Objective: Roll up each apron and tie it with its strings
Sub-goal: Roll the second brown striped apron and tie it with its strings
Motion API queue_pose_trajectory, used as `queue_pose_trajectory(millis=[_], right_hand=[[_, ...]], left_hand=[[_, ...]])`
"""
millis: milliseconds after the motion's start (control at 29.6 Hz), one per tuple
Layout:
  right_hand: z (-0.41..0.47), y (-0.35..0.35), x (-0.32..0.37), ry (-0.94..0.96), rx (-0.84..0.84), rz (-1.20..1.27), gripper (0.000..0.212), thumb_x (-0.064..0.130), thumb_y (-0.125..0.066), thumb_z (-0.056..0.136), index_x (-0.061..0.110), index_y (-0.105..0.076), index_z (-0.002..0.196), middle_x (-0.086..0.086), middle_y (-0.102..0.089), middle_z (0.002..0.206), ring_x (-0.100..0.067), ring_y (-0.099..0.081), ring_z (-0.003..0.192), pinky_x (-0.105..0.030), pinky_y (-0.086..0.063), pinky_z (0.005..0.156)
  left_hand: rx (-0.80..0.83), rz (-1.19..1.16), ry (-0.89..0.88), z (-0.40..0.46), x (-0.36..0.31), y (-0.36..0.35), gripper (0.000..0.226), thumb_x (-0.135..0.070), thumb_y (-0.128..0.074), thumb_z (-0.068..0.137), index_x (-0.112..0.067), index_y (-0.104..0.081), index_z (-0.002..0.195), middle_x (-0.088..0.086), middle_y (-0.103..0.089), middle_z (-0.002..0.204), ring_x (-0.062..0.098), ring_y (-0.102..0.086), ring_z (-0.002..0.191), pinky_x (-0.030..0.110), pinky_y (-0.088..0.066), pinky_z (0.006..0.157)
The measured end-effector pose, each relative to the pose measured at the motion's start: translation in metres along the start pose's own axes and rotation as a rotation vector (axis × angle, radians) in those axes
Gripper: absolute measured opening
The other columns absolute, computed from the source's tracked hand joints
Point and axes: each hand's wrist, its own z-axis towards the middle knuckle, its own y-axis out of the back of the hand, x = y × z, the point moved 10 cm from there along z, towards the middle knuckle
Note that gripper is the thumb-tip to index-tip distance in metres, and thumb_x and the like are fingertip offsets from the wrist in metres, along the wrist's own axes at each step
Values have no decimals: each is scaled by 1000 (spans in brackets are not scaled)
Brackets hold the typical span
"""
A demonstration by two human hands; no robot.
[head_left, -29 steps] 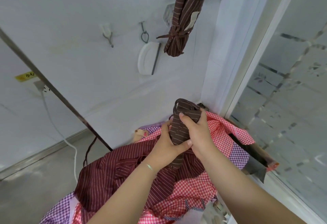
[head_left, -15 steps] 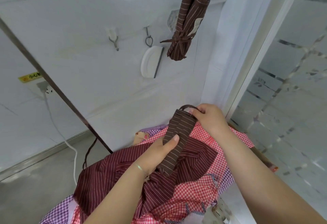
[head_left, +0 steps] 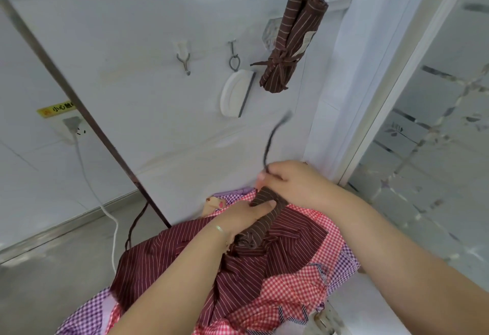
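A rolled brown pinstriped apron point(head_left: 262, 222) lies slanted over a pile of aprons. My left hand point(head_left: 243, 215) grips the roll around its middle, thumb across the top. My right hand point(head_left: 293, 184) is at the roll's far end and pinches a dark apron string point(head_left: 272, 139), which whips upward, blurred. A second brown striped apron point(head_left: 291, 41), rolled and tied with its strings, hangs on the wall at the upper right.
Under my hands lie a maroon striped apron point(head_left: 238, 276), red checked aprons point(head_left: 296, 289) and a purple checked one point(head_left: 87, 318). The white wall carries two metal hooks point(head_left: 184, 61), a white holder point(head_left: 235, 94) and a socket with a cable point(head_left: 74, 128). A dark pole point(head_left: 87, 115) leans; a glass door point(head_left: 436, 123) stands at right.
My right hand pulled a string free from the roll's end and flicked it upward. My left hand lowered the roll toward the pile.
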Motion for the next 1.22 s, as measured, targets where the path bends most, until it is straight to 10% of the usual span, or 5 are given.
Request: queue_pose_trajectory(millis=[304, 473, 676, 912, 1217], right_hand=[[11, -60, 32, 84, 503, -348, 40, 39, -36, 103, 20, -46, 69, 3, -51, 72, -10, -43, 61, -24, -32, 57], [23, -51, 26, -10, 438, -110, 35, 40, -47, 99, 15, -65, 82, 3, -66, 74, -9, -57, 63, -22, -44, 64], [18, 24, -68, -280, 13, 432, 67, 71, -15, 91, 35, -64, 117, 7, -64, 122, -17, -55, 118, -37, -33, 110], [-10, 6, -90, -389, 173, 302, 87, 71, -8, 88, 9, -66, 106, -7, -71, 77, -22, -67, 75, -30, -54, 84], [-11, 41, -74, -396, 29, 403, 37, 41, -48, 98, 8, -66, 95, 5, -35, 53, -9, -36, 45, -23, -40, 51]], left_hand=[[39, 589, -248, -19, -35, -30, 56, -55, -32, 98, -29, -32, 148, 3, -37, 151, 17, -40, 133, 27, -28, 111], [-28, 354, -251, -16, -29, -22, 45, -48, -18, 103, -25, -50, 124, -4, -49, 86, 5, -43, 73, 24, -35, 69], [-195, -46, -114, -16, -13, 19, 48, -50, -30, 101, -19, -60, 121, -5, -64, 114, -1, -52, 84, 17, -40, 89], [-169, -270, -76, -13, -6, 21, 33, -36, -44, 101, -20, -64, 79, -11, -66, 51, 4, -64, 53, 17, -51, 52], [-424, 241, -45, -16, -13, 37, 48, -32, -21, 106, 2, -43, 132, 20, -54, 128, 32, -52, 118, 34, -38, 88]])
